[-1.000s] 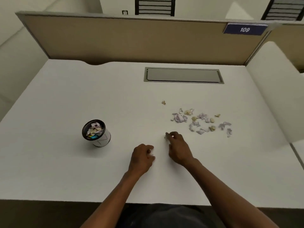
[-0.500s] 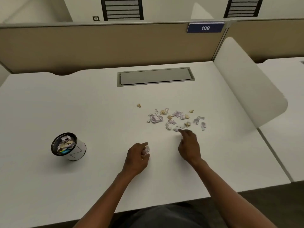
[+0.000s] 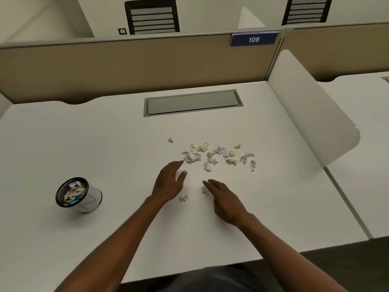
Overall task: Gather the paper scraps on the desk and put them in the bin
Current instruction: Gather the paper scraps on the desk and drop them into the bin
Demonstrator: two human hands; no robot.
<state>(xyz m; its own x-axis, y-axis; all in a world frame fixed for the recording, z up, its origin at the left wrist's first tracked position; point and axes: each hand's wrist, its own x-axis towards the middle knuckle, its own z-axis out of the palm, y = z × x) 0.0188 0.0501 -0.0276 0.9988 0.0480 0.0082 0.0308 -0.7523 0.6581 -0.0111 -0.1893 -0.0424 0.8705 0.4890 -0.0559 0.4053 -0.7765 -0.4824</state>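
Paper scraps [image 3: 219, 155] strewn mid-worktop [image 3: 105, 144], two strays nearer the front edge between both hands. Left hand [image 3: 169, 183] and right hand [image 3: 226, 199] flat, fingers straight, no grip on anything. Bin [image 3: 79, 194] toward the left edge, part-filled.

Office: white desk [image 3: 84, 144], tan cubicle partition [image 3: 126, 68], seat sign 109 [image 3: 254, 39], mesh chairs [image 3: 152, 16].

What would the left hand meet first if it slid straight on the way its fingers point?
Probably the lavender scrap at the near left edge of the paper scraps; the left hand points at it, fingertips almost touching.
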